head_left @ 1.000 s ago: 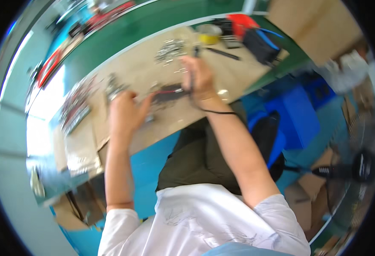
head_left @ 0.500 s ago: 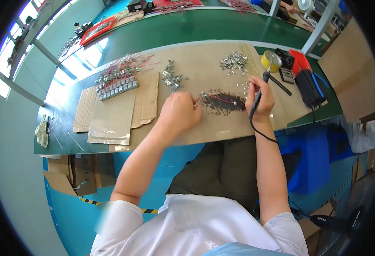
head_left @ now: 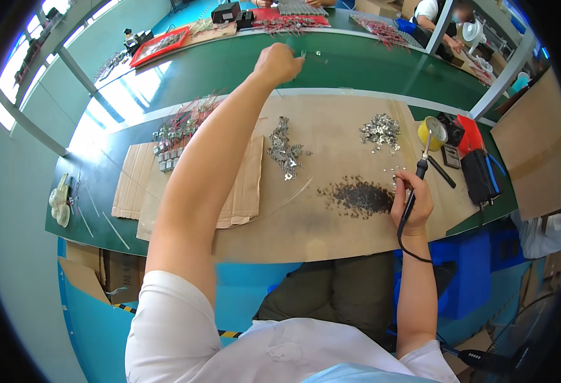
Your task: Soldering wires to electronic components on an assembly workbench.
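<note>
Head view: having swung the left hand beyond the bench's far edge, leaving the dark-speckled patch to the right hand alone; unable to tell the left grip through blur; gripping on the right a slim black soldering iron, tip raised, toward the bench's right edge, near shiny, loosely heaped metal bits

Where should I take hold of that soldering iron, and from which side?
Probably its black handle, approached from the person's side: the handle is long and slim, its metal tip points away from the body, and the cord trails from the near end. The right hand grips it there.
</note>
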`<control>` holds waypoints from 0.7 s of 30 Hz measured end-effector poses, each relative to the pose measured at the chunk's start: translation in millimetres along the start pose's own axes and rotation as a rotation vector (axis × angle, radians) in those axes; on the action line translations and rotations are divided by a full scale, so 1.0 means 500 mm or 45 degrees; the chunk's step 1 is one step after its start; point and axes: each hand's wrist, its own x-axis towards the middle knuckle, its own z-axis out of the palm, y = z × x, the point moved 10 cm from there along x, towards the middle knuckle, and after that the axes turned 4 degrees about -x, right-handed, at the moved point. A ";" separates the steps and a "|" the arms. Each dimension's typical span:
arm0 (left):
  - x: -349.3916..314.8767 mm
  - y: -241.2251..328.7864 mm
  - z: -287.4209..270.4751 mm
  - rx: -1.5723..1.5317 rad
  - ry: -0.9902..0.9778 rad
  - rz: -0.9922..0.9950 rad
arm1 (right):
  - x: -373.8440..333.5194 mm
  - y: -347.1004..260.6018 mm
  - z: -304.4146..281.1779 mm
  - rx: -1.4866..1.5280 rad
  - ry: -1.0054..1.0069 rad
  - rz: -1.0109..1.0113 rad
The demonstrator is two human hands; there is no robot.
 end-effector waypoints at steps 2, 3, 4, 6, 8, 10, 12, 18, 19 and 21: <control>-0.030 0.029 0.028 0.198 -0.066 0.204 | -0.001 0.001 0.017 0.037 -0.076 0.015; -0.062 0.046 0.045 0.340 -0.059 0.273 | -0.004 -0.001 0.029 0.068 -0.139 0.029; -0.113 0.068 0.084 0.155 -0.384 0.123 | -0.008 0.002 0.028 0.075 -0.156 0.036; -0.262 0.148 0.119 -0.041 -0.818 0.015 | -0.011 -0.010 0.037 0.077 -0.268 -0.014; -0.403 0.233 0.110 -0.143 -0.937 0.253 | -0.005 -0.030 0.055 0.162 -0.328 -0.006; -0.500 0.304 0.105 -0.339 -0.928 0.406 | -0.003 -0.042 0.052 0.130 -0.417 -0.061; -0.563 0.313 0.091 -0.606 -0.890 0.269 | 0.006 -0.061 0.061 0.171 -0.416 -0.110; -0.590 0.247 0.177 -0.774 -0.882 -0.292 | 0.004 -0.027 0.046 0.146 -0.326 -0.080; -0.579 0.231 0.182 -0.730 -0.835 -0.350 | 0.007 -0.018 0.038 0.157 -0.284 -0.023; -0.579 0.192 0.203 -0.778 -0.810 -0.520 | 0.007 -0.010 0.037 0.301 -0.291 0.088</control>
